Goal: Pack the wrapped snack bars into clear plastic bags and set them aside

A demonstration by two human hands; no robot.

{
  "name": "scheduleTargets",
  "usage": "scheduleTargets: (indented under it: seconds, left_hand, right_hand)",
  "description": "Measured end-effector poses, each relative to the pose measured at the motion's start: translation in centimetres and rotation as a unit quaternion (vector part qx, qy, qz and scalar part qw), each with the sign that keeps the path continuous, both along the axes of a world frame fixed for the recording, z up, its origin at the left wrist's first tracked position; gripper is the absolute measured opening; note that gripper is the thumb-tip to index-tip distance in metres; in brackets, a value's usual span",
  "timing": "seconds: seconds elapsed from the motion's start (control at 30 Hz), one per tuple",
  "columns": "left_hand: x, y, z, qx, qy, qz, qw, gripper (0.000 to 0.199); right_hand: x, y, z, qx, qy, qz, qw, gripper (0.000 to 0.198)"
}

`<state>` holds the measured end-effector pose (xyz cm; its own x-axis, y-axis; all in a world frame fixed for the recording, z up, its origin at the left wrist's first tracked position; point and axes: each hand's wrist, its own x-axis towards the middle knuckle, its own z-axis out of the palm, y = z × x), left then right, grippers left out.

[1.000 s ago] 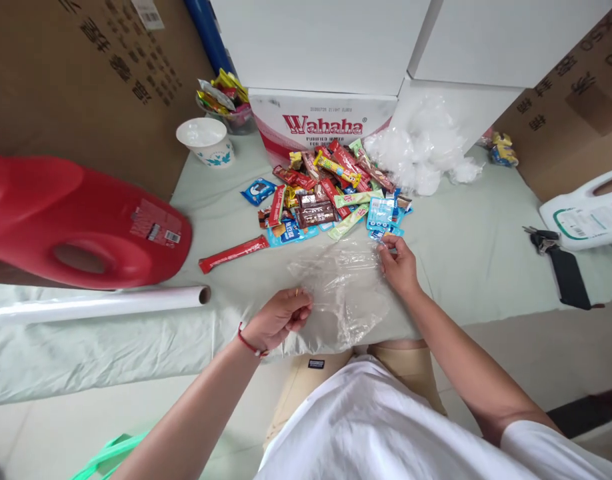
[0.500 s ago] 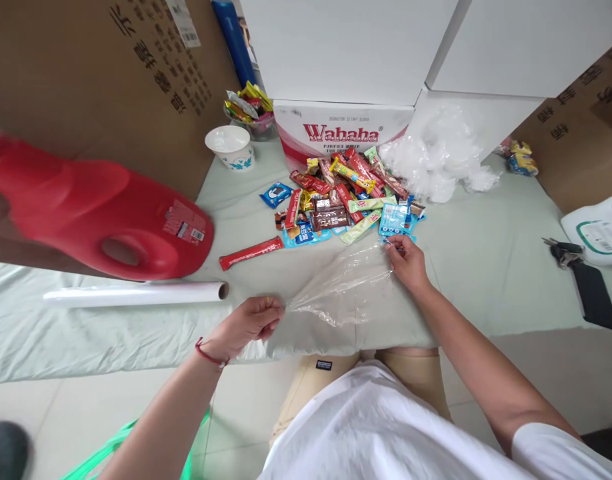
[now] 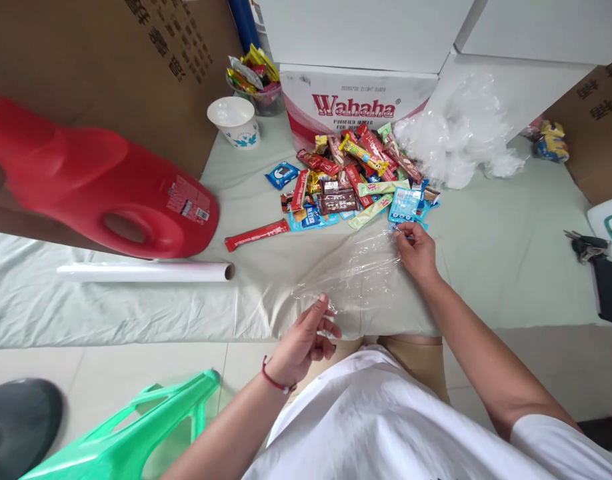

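A clear plastic bag [image 3: 359, 273] lies stretched above the cloth at the table's near edge. My right hand [image 3: 416, 250] pinches its far right corner, close to a light-blue snack packet [image 3: 405, 204]. My left hand [image 3: 311, 340] is at the bag's near left side, thumb raised and fingers apart, holding nothing. Beyond the bag sits a heap of wrapped snacks [image 3: 339, 202], with red, brown, green, yellow and blue wrappers. One long red stick packet [image 3: 257, 235] lies to the left of the heap.
On the left are a red jug [image 3: 186, 220] and a white roll [image 3: 146, 271]. Behind stand a paper cup [image 3: 235, 123], a bowl of snacks [image 3: 266, 100] and a Wahaha carton [image 3: 356, 100]. Crumpled clear plastic [image 3: 459, 143] is at back right. A green stool [image 3: 136, 433] stands below.
My left hand has let go of the bag's left end and moved right and nearer to my body, its fingers opening. My right hand still pinches the bag. The view has shifted slightly.
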<state>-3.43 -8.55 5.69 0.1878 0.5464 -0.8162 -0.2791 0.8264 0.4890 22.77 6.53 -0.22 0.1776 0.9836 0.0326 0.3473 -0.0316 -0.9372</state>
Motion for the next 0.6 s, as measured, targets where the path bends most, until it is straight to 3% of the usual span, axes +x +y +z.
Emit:
scheduleTargets:
  seconds: [0.1, 0.2, 0.47, 0.6]
  left_hand:
    - [0.5, 0.5, -0.8, 0.049, 0.032, 0.035, 0.998, 0.058]
    - [-0.3, 0.4, -1.1, 0.076, 0.013, 0.017, 0.997, 0.051]
    - [-3.2, -2.2, -1.0, 0.048, -0.05, 0.021, 0.997, 0.049]
    - [-4.7, -3.5, -2.1, 0.041, -0.046, -0.026, 0.998, 0.049]
  right_hand:
    - [0.1, 0.2, 0.0, -0.012, -0.001, -0.003, 1.0, 0.032]
    - [0.8, 0.6, -0.3, -0.017, -0.006, -0.008, 1.0, 0.031]
    - [1.9, 1.4, 0.2, -0.082, 0.019, 0.0, 0.996, 0.027]
    - [2.1, 1.6, 0.6, -0.105, 0.026, 0.019, 0.994, 0.03]
